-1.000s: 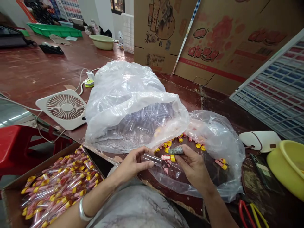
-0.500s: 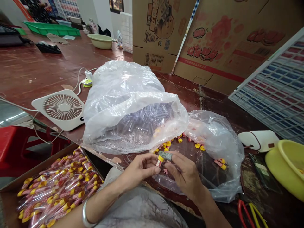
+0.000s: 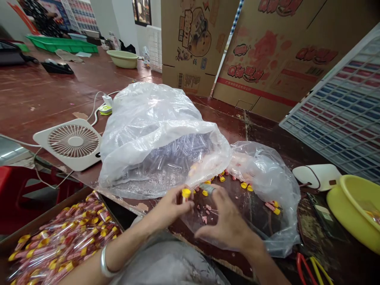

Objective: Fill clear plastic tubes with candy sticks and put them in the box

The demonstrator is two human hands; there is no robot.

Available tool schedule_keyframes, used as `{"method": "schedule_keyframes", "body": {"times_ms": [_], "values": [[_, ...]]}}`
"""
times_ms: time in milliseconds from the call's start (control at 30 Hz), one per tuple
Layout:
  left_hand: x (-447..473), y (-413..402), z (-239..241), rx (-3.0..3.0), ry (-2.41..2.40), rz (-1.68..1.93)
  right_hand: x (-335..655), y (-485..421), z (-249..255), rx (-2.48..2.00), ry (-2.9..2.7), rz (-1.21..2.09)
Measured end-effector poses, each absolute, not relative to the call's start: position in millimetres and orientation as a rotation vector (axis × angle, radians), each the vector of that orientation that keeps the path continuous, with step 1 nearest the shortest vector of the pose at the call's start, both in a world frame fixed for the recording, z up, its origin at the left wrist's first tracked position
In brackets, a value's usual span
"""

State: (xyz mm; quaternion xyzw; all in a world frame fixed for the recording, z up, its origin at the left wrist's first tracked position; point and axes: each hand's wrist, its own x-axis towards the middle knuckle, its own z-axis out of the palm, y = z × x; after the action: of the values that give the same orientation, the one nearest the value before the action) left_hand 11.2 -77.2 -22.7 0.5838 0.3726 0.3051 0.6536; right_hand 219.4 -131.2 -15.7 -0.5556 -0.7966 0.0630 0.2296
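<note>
Your left hand (image 3: 170,206) has its fingers (image 3: 178,203) pinching a small clear tube with a yellow cap (image 3: 186,193). The tube is held cap up, just above the near edge of the dark red wooden table (image 3: 38,93) and right in front of the two bags. Your right hand (image 3: 227,223) faces it with its back towards you and its fingers bent inward. A grey wrap (image 3: 208,189) covers one fingertip, just beside the cap. Whether those fingers grip anything cannot be told, because the hand itself hides them. A silver bangle (image 3: 103,263) sits on your left wrist.

Behind your hands lies a large clear plastic bag (image 3: 148,118), its mouth open towards you and full of empty clear tubes (image 3: 184,148). Touching it on the right is a smaller crumpled clear bag (image 3: 276,174) with loose yellow caps (image 3: 245,185) and pink bits scattered on it, and your right hand hovers over its near part. Down at your left, an open cardboard box (image 3: 35,223) holds a heap of filled tubes with yellow caps (image 3: 68,237). A flat white fan (image 3: 74,142) lies on the table left of the big bag. A yellow plastic basin (image 3: 353,209) stands at the far right, with a white case (image 3: 316,176) just beside it. Printed cardboard cartons (image 3: 190,43) stand along the back
</note>
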Motion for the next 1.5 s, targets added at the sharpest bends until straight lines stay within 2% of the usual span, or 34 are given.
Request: {"method": "schedule_keyframes", "body": {"times_ms": [67, 167, 300, 467, 567, 733, 800, 1067, 1233, 1433, 1500], "values": [[0.4, -49.7, -25.5, 1.808, 1.193, 0.721, 248.4, -113.5, -19.5, -1.866, -2.085, 0.095], [-8.4, -8.8, -35.5, 2.225, 1.55, 0.509, 277.2, -83.2, -31.5, -2.254, -1.991, -0.062], [-4.8, 17.2, -48.8, 2.313, 1.555, 0.367, 280.3, -60.2, -47.3, -2.241, -2.058, -0.085], [-16.6, 5.0, -52.2, 2.366, 1.46, 0.325, 277.0, -67.0, -54.0, -2.18, -2.037, -0.097], [-31.2, -15.4, -46.8, 2.268, 1.316, 0.391, 276.1, -85.0, -43.8, -2.119, -1.969, -0.087], [-31.0, -54.6, -26.5, 1.851, 0.988, 0.524, 249.4, -116.3, -5.5, -1.591, -1.827, 0.309], [-23.2, -66.0, -18.2, 1.78, 0.913, 0.52, 233.5, -121.2, 6.9, -1.452, -1.919, 0.353], [-0.8, -84.1, -16.6, 1.383, 0.694, 0.607, 205.4, -129.1, 6.3, -1.26, -2.174, 0.251], [10.3, -90.4, -24.5, 0.974, 0.736, 0.628, 192.9, -133.9, -10.2, -1.279, -2.197, -0.037], [20.6, -86.3, -21.8, 0.996, 0.606, 0.621, 177.2, -130.7, -19.2, -1.235, -2.143, -0.061], [15.1, -76.1, -21.2, 1.175, 0.728, 0.583, 186.1, -129.8, -17.4, -1.216, -2.239, -0.008]]}}
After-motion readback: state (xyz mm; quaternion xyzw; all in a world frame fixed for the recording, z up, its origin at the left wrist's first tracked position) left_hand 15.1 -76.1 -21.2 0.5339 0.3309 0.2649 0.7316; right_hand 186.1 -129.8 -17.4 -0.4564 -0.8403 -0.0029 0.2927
